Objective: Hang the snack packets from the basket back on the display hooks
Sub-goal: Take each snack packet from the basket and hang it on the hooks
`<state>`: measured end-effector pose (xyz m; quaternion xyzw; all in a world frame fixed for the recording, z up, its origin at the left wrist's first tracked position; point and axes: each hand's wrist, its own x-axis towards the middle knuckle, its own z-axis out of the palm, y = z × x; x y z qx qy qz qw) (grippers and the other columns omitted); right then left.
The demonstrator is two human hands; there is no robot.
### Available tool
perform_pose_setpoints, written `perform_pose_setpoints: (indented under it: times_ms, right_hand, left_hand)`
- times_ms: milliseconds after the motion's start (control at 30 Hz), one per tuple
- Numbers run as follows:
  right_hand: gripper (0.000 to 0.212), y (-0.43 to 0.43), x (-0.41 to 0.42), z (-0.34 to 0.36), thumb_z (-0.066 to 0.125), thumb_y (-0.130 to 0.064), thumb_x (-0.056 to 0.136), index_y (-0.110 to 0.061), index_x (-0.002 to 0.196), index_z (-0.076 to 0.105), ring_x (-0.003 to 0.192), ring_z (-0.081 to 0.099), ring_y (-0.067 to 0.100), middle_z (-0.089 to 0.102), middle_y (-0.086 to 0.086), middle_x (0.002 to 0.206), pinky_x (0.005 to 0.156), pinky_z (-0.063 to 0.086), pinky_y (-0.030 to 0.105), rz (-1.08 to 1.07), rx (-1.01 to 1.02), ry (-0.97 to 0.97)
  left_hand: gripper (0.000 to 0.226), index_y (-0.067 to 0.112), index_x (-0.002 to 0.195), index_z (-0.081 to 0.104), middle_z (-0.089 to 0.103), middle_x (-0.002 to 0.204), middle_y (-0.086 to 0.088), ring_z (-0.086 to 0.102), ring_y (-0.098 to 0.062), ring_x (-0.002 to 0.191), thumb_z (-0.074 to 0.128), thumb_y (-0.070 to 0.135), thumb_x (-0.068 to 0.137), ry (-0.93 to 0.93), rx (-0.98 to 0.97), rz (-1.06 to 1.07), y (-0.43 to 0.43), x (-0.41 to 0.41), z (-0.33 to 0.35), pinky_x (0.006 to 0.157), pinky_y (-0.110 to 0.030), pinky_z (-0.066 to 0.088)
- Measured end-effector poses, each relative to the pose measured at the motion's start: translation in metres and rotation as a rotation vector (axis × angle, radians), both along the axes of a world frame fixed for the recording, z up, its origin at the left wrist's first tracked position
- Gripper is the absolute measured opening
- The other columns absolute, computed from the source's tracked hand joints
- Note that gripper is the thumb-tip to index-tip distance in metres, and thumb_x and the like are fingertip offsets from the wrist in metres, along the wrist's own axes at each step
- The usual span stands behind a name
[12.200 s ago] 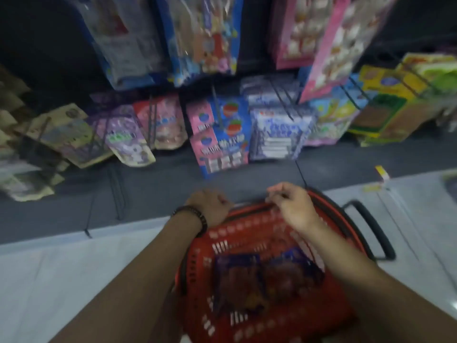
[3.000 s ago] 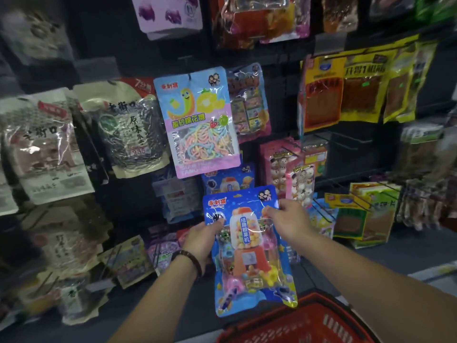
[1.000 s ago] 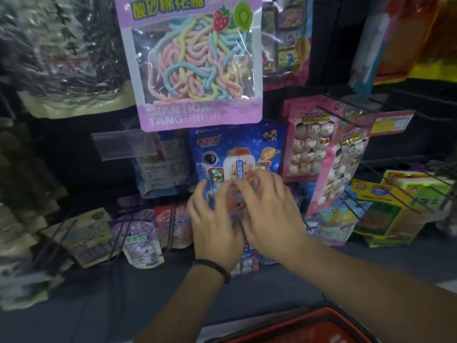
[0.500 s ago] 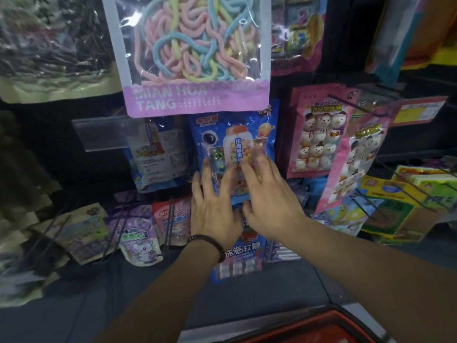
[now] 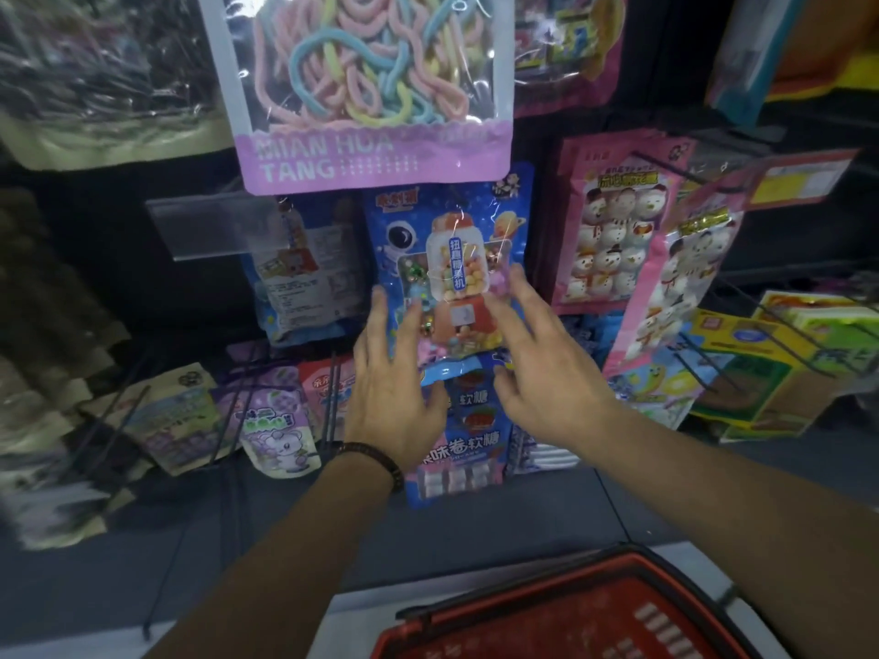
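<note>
A blue snack packet [image 5: 452, 240] with a gumball machine picture hangs on the display at centre, under a large pink packet of coloured candy ropes [image 5: 366, 83]. My left hand [image 5: 395, 387] is spread with straight fingers just below the blue packet's left side. My right hand [image 5: 542, 368] is spread too, fingertips at the packet's lower right edge. Neither hand holds anything. The red basket [image 5: 547, 611] sits at the bottom edge; its contents are out of sight.
Pink snowman packets [image 5: 613, 240] hang to the right, with yellow and green packets [image 5: 770, 363] further right on wire hooks. Purple and red pouches [image 5: 280, 411] hang low left. A blue strawberry candy packet [image 5: 471, 435] hangs under my hands. Dark packets fill the left side.
Both hands have drawn back and downward from the blue packet and spread wider apart. The packet stays hanging on the display. The view has moved closer.
</note>
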<state>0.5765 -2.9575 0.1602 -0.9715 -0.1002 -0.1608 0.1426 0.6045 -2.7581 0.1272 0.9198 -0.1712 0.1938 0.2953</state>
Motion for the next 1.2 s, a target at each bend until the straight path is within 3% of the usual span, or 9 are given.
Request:
perform_pose_setpoints:
  times_ms: [133,267,367,433,600,700,933,1033,1200]
  right_hand:
    - [0.069,-0.008,-0.037,-0.022,0.064,-0.025,0.103,-0.021,0.164,0.033,0.155,0.036,0.025,0.018,-0.001,0.171,0.117,0.048,0.044,-0.109,0.156,0.065]
    - [0.045,-0.003,-0.067,-0.075,0.068,-0.022,0.103,-0.023,0.145,0.053,0.116,0.057,0.014,0.05,-0.006,0.139,0.1,0.048,0.03,-0.201,0.532,0.246]
    - [0.027,0.003,-0.066,-0.131,0.07,-0.015,0.101,-0.025,0.124,0.06,0.1,0.066,0.008,0.066,-0.006,0.119,0.078,0.046,0.006,-0.274,0.739,0.294]
    - [0.022,0.008,-0.059,-0.162,0.071,-0.012,0.101,-0.02,0.119,0.063,0.09,0.066,-0.001,0.07,-0.006,0.111,0.069,0.043,0.001,-0.323,0.872,0.347]
    - [0.03,0.014,-0.04,-0.217,0.068,-0.006,0.102,-0.029,0.12,0.059,0.097,0.065,0.006,0.063,-0.016,0.11,0.071,0.044,-0.001,-0.34,1.036,0.467]
    - [0.051,0.015,-0.025,-0.243,0.074,-0.012,0.095,-0.027,0.141,0.057,0.115,0.066,0.012,0.065,-0.005,0.127,0.097,0.05,0.019,-0.315,0.867,0.396]
    - [0.052,0.009,0.005,-0.259,0.075,-0.022,0.094,-0.029,0.137,0.046,0.118,0.06,0.012,0.056,-0.004,0.132,0.095,0.05,0.027,-0.348,0.853,0.284]
    - [0.076,0.009,0.003,-0.266,0.074,-0.021,0.097,-0.032,0.159,0.032,0.138,0.053,0.01,0.048,-0.005,0.151,0.108,0.055,0.042,-0.286,0.872,0.351]
    - [0.088,0.012,0.002,-0.265,0.074,-0.018,0.1,-0.039,0.168,0.021,0.144,0.049,0.003,0.044,-0.019,0.15,0.117,0.05,0.039,-0.197,0.975,0.447]
  left_hand:
    - [0.08,0.026,0.158,0.034,0.007,0.171,0.003,0.032,-0.027,0.152,0.075,0.016,0.09,0.06,-0.201,0.09,0.014,-0.03,-0.022,0.111,-0.037,0.045]
    - [0.065,0.018,0.141,0.045,0.038,0.14,-0.003,0.05,-0.016,0.109,0.081,0.023,0.087,0.318,-0.479,0.204,0.02,-0.047,-0.083,0.1,-0.042,0.053]
    - [0.079,0.022,0.142,0.042,0.047,0.139,-0.005,0.055,-0.025,0.122,0.081,0.044,0.078,0.534,-0.625,0.249,0.017,-0.039,-0.135,0.106,-0.055,0.052]
    - [0.081,0.02,0.146,0.039,0.049,0.143,-0.007,0.056,-0.031,0.128,0.087,0.035,0.081,0.62,-0.711,0.28,0.013,-0.028,-0.162,0.109,-0.055,0.051]
    - [0.058,0.02,0.147,0.045,0.057,0.143,-0.001,0.056,-0.022,0.13,0.075,0.019,0.097,0.584,-0.768,0.303,0.0,-0.011,-0.193,0.11,-0.045,0.05]
    - [0.033,0.019,0.135,0.059,0.068,0.126,0.004,0.064,-0.009,0.113,0.066,0.018,0.103,0.493,-0.774,0.287,-0.009,0.002,-0.203,0.094,-0.019,0.053]
    - [0.013,0.017,0.11,0.06,0.068,0.097,0.0,0.064,-0.017,0.089,0.06,0.029,0.107,0.421,-0.777,0.26,-0.019,0.03,-0.223,0.082,-0.038,0.053]
    - [0.011,0.019,0.099,0.059,0.065,0.088,0.0,0.059,-0.015,0.078,0.061,0.028,0.106,0.409,-0.814,0.257,-0.021,0.042,-0.224,0.072,-0.037,0.05]
    - [0.011,0.019,0.098,0.064,0.065,0.091,-0.025,0.057,-0.022,0.077,0.065,0.029,0.104,0.393,-0.862,0.286,-0.016,0.056,-0.234,0.071,-0.044,0.05]
